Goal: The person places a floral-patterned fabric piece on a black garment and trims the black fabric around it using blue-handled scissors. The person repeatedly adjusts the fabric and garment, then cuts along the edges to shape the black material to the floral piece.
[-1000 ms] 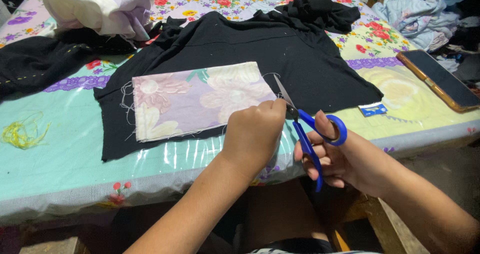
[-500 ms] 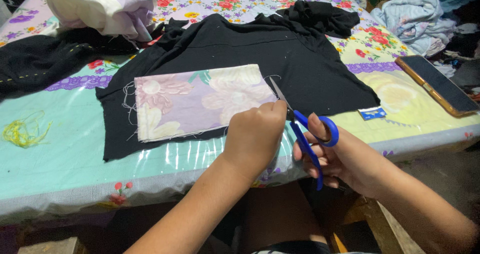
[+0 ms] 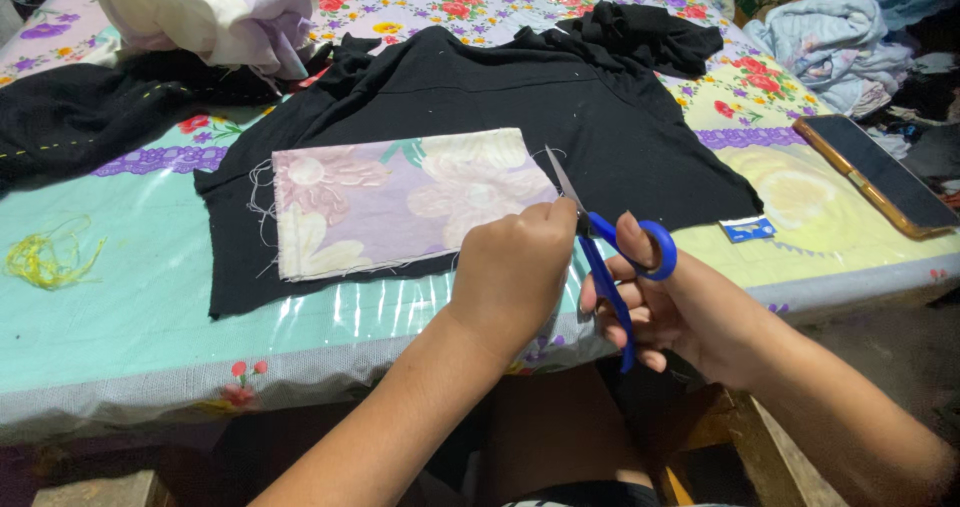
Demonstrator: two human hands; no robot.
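Note:
A rectangular piece of pale floral cloth (image 3: 400,202) lies on a black cloth (image 3: 500,92) spread over the table. My left hand (image 3: 512,267) is closed and presses on the near right corner of the floral piece. My right hand (image 3: 655,302) holds blue-handled scissors (image 3: 610,257), thumb through the upper loop, fingers around the lower one. The blades point up along the right edge of the floral cloth, close to my left knuckles.
A table (image 3: 130,317) with a flowered plastic cover carries a bundle of pale cloth (image 3: 205,12) at the back left, yellow thread (image 3: 40,257) at the left, a small blue packet (image 3: 748,230) and a phone (image 3: 875,172) at the right. More clothes (image 3: 835,37) are piled at the far right.
The scissor handles have drawn closer together and the blades have closed somewhat. My right hand has shifted slightly left and up. My left hand has stayed on the cloth corner.

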